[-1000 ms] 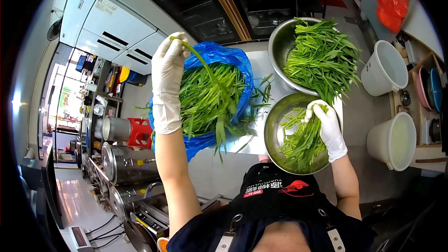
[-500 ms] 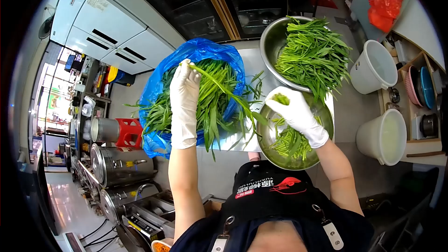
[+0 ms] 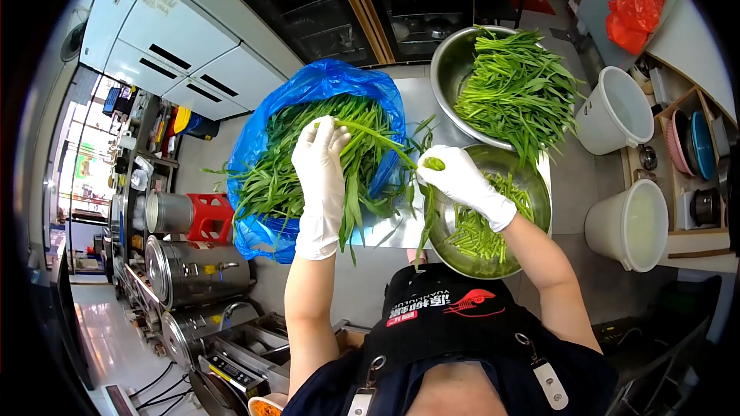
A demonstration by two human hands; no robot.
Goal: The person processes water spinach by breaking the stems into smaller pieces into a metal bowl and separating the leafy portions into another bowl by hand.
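Note:
My left hand (image 3: 319, 177), in a white glove, pinches one end of a long green water spinach stalk (image 3: 375, 135). The stalk runs across to my right hand (image 3: 468, 183), also gloved, whose fingers are closed at its leafy end and around some short green stem pieces (image 3: 434, 163). Beneath my right hand stands a metal bowl (image 3: 541, 194) with short cut stems (image 3: 482, 237) in it. Behind my left hand, a blue plastic bag (image 3: 260, 142) lies open, full of long leafy stalks (image 3: 287, 173).
A second metal bowl (image 3: 445, 69) at the back holds a heap of leafy greens (image 3: 512, 88). Two white buckets (image 3: 614, 111) stand to the right. Metal pots (image 3: 189, 269) and a red stool (image 3: 210, 217) are at the left. Loose leaves lie on the metal table (image 3: 393, 235).
My left hand has moved right and slightly nearer me with the stalk. My right hand has shifted left, and its fingers now meet the stalk.

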